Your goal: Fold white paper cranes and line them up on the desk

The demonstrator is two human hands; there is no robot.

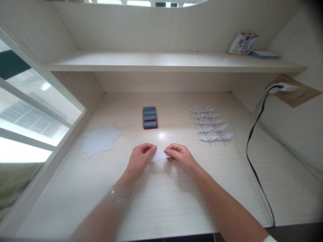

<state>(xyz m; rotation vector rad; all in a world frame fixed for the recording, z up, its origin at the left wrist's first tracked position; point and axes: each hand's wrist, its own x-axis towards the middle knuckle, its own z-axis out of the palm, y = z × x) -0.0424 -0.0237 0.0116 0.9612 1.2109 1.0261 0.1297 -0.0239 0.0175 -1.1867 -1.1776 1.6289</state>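
Observation:
Between my two hands is a small folded white paper point(158, 155), held just above the desk. My left hand point(141, 155) pinches its left side, thumb on top. At the right-hand corner, my right hand point(179, 155) grips the paper between thumb and fingers. Part of the paper is hidden under the fingers. To the right stand several folded paper cranes point(210, 129) in rows, two to a row. A loose pile of white paper sheets point(101, 139) lies to the left, overlapping at different angles.
A phone point(150, 117) lies behind my hands, its screen blurred. A black cable point(248, 144) runs from the wall socket point(294, 90) down the desk's right side. Above, a shelf point(141, 60) holds a colourful box point(242, 43) and a flat item point(264, 54). A barred railing point(35, 139) edges the left.

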